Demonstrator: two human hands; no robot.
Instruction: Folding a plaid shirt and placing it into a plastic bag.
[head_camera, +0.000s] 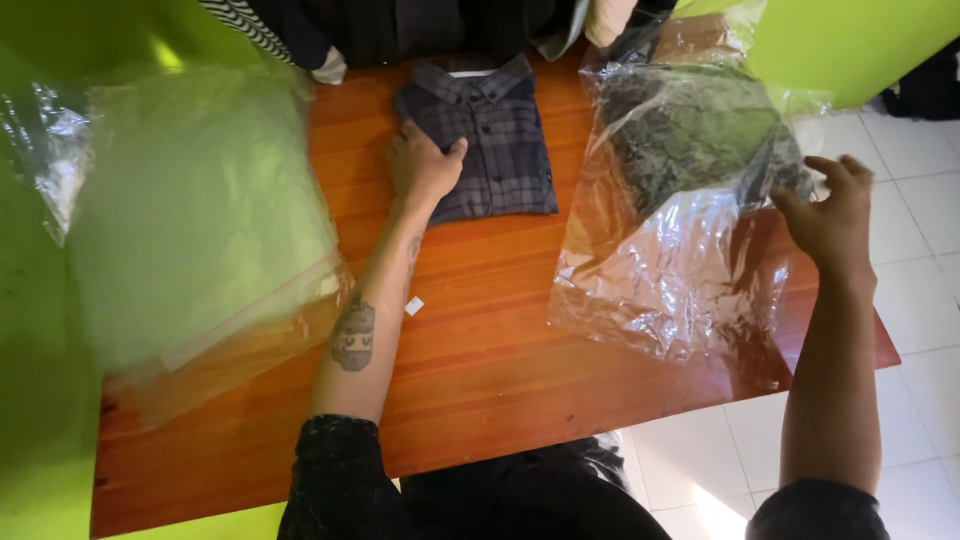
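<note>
Head view, looking down: a person is standing at an orange-brown wooden worktop (480, 360) with both forearms reaching out over it.

The left hand (424, 165) is lying flat on the left edge of a folded dark plaid shirt (495, 140), its fingers (412, 135) spread open and pressing down rather than gripping, with the thumb pointing across the fabric. The shirt is sitting near the far middle of the worktop, collar facing away from the person, buttoned and folded into a neat rectangle. A tattoo (353, 335) is showing on the left forearm, and a small white scrap (414, 306) is lying on the wood just beside that arm.

The right hand (832, 215) is hovering at the right edge of the worktop, its fingers loosely curled and open, holding nothing. It is close to the right edge of a crinkled clear plastic bag (670, 270), though I cannot tell whether it is touching it. Inside the far end of this bag a second folded dark garment (690, 135) is showing through the plastic.

On the left, a stack of flat clear bags (200, 220) is lying half on the worktop, blurred. A pile of dark clothing (400, 25) is resting along the far edge. White floor tiles (920, 300) are showing on the right.
</note>
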